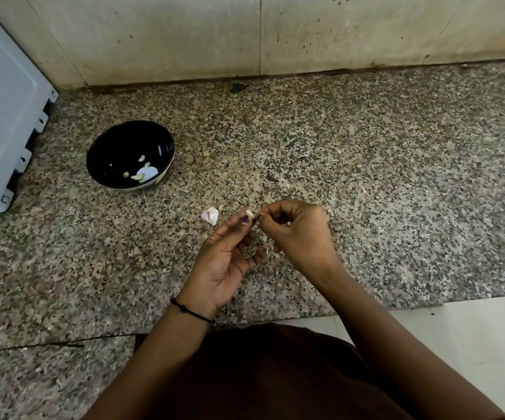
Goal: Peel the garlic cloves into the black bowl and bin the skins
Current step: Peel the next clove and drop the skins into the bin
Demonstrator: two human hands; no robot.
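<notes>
While the left hand [224, 262] pinches a small garlic clove [249, 213] in its fingers [236, 227] and the right hand [296, 234] nips its papery skin [256, 217], I judge the clove light, firm and slippery once bare, best held by its ends. It hovers over the speckled granite surface [366, 177], near a pink-streaked unpeeled clove [210, 215]. Pale, curved peeled cloves [143, 160] lie in the glossy black bowl [117, 150], well apart.

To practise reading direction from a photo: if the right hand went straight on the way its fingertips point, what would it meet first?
The right hand pinches the garlic clove held by the left hand, so it meets those first. Beyond, the pinkish garlic piece on the counter probably follows, depth unclear.
</notes>
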